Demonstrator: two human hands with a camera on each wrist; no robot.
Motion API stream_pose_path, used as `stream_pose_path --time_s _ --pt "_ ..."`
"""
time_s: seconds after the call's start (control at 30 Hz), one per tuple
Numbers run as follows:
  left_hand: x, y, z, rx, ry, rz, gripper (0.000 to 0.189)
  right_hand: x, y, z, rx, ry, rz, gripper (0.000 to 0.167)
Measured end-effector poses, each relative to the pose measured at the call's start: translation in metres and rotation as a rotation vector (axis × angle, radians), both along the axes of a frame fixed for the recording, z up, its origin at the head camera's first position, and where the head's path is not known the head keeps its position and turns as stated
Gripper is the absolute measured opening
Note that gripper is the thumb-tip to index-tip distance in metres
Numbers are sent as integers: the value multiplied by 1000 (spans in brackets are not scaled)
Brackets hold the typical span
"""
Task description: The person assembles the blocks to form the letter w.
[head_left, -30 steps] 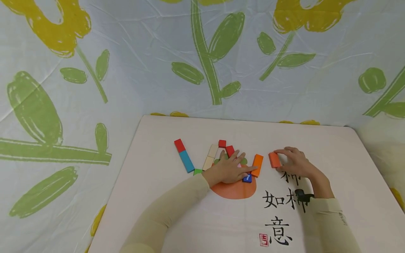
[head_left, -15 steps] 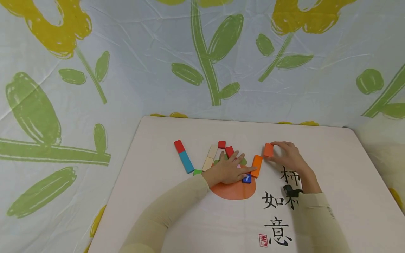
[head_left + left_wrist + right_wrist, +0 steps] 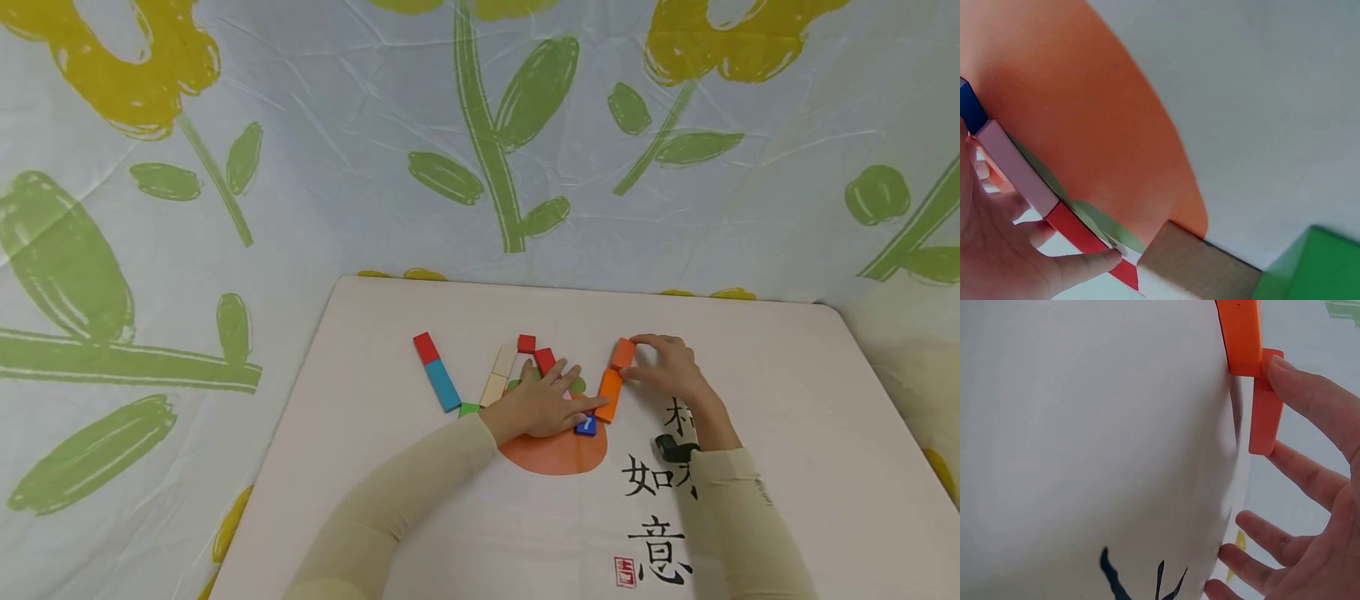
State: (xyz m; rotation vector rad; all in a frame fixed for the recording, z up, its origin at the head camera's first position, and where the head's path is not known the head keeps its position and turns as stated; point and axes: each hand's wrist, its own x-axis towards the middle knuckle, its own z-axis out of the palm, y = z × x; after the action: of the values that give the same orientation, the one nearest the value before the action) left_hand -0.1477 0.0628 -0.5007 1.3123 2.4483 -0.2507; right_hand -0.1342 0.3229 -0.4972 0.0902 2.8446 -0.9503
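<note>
My left hand [image 3: 543,406] lies with fingers spread over the middle of a zigzag row of coloured blocks. In the left wrist view its thumb touches a red block [image 3: 1075,226], which adjoins a pink block [image 3: 1017,165]. Its outstretched fingers reach the blue block marked 7 [image 3: 586,427] and a long orange block [image 3: 608,398]. My right hand [image 3: 670,371] pinches a red-orange block [image 3: 622,353] between thumb and index finger, right at the far end of the orange block. The right wrist view shows this red-orange block [image 3: 1266,419] overlapping the orange one, other fingers spread.
Leftward, the row continues with beige blocks [image 3: 505,360], a green block [image 3: 468,409], a light-blue block [image 3: 442,386] and a red end block [image 3: 425,347]. A small red block [image 3: 527,343] tops the middle peak. The pale tabletop [image 3: 375,500] has a printed persimmon [image 3: 555,457] and black characters.
My right hand has carried the red-orange block leftward and slightly away from me, up to the orange block's far end. The left hand has stayed in place.
</note>
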Motion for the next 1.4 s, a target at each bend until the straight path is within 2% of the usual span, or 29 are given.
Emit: stream_pose_path --time_s 0.47,0.7,0.87,1.4 --pt "-1 -1 1 10 -6 -4 51 -3 -4 5 11 -92 -30 63" --pt "-1 -1 -1 15 8 -13 52 -2 -4 4 16 -85 -31 62" --pt "0 -2 1 9 34 -26 52 -2 -6 4 9 -82 -61 57" --pt "0 -3 5 10 33 -40 52 -4 -9 2 47 -88 -62 56"
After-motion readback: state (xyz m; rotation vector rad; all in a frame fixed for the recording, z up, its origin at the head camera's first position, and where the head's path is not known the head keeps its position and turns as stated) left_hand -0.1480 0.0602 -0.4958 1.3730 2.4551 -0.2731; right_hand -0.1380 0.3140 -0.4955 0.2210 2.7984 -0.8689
